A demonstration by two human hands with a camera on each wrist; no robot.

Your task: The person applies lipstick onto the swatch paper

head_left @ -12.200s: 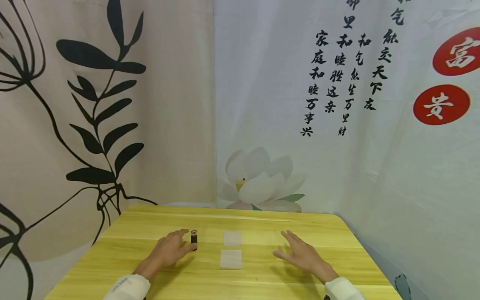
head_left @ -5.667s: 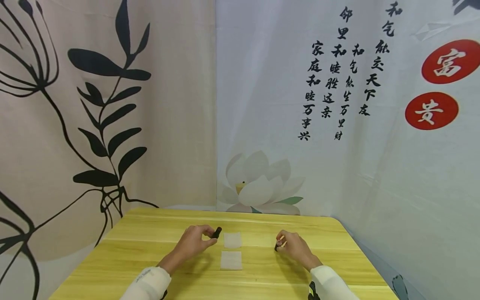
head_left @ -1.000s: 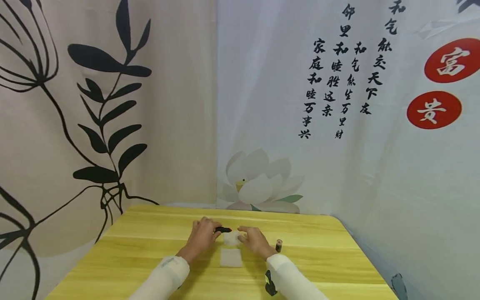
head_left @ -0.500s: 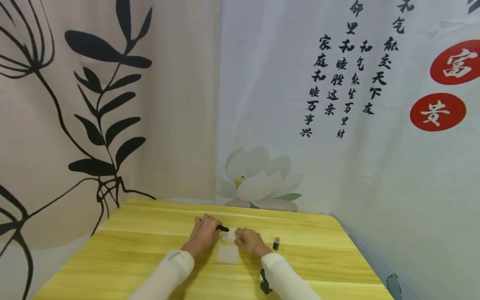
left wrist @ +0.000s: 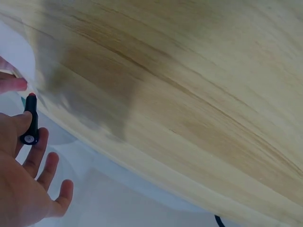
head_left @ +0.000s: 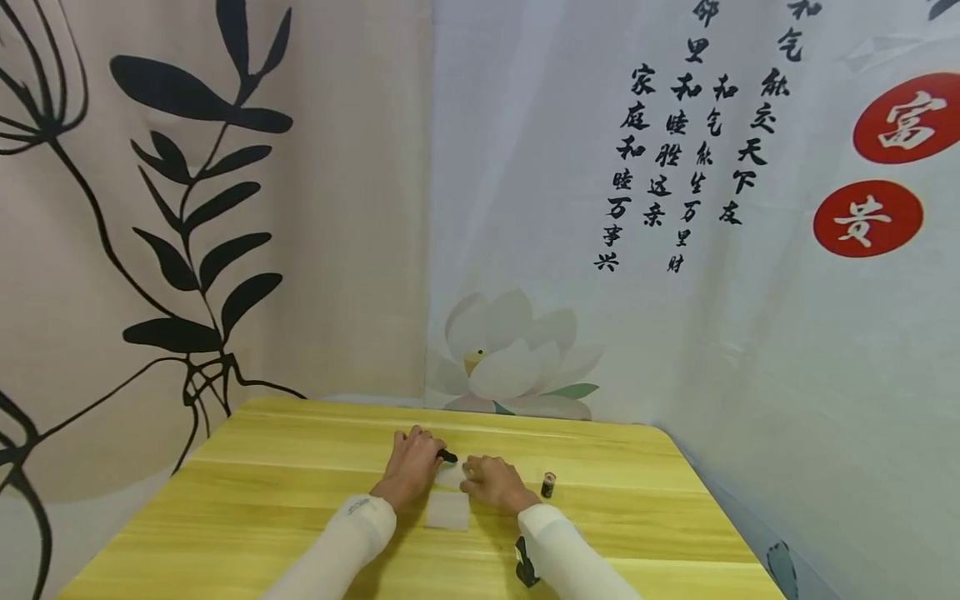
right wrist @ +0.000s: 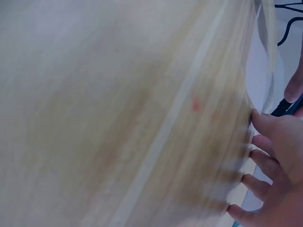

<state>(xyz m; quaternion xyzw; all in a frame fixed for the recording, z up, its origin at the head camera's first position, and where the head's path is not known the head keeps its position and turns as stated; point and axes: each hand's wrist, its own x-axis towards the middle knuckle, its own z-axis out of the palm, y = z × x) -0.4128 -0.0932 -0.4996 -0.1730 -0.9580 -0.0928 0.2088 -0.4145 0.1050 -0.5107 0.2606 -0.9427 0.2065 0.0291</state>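
Observation:
My left hand pinches a slim black lipstick over the far white paper square. In the left wrist view the red tip of the lipstick points toward the paper, its round base resting between thumb and fingers. Across from it, my right hand presses its fingertips at the right edge of the same square. The right wrist view has that hand's fingers spread down against the tabletop, with the thumb at the paper's edge. Nearer to me lies a second white square.
A short dark cap with a pale pinkish top stands upright right of my right hand. The yellow wooden table ends at a printed curtain. Small red spots show on the wood in the right wrist view.
The lipstick has tipped downward over the far square. My right hand, earlier holding the cap and then hovering, has come down at the paper's edge; the cap stands on the table.

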